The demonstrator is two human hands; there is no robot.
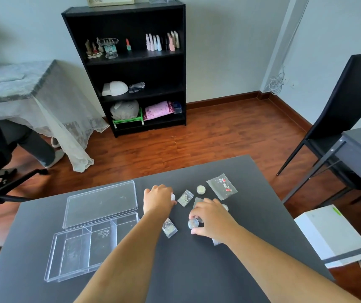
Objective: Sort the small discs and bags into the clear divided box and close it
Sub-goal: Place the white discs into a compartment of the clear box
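On the dark table the clear divided box (81,250) lies open at the left, with its flat lid (101,203) just behind it. To its right lie small clear bags (185,197) and round discs. My left hand (157,199) is closed over a small disc (173,196) at its fingertips. My right hand (213,217) pinches a clear round disc (193,223) between thumb and fingers. A pale disc (201,189) and a larger bag with red and white bits (222,186) lie farther back. Another small bag (169,228) rests between my forearms.
A white box (330,235) sits off the table's right edge beside a black chair (336,110). A black shelf (129,66) stands at the wall. At the left, a person's legs (33,145) show under a cloth-covered table, near an office chair base (5,191).
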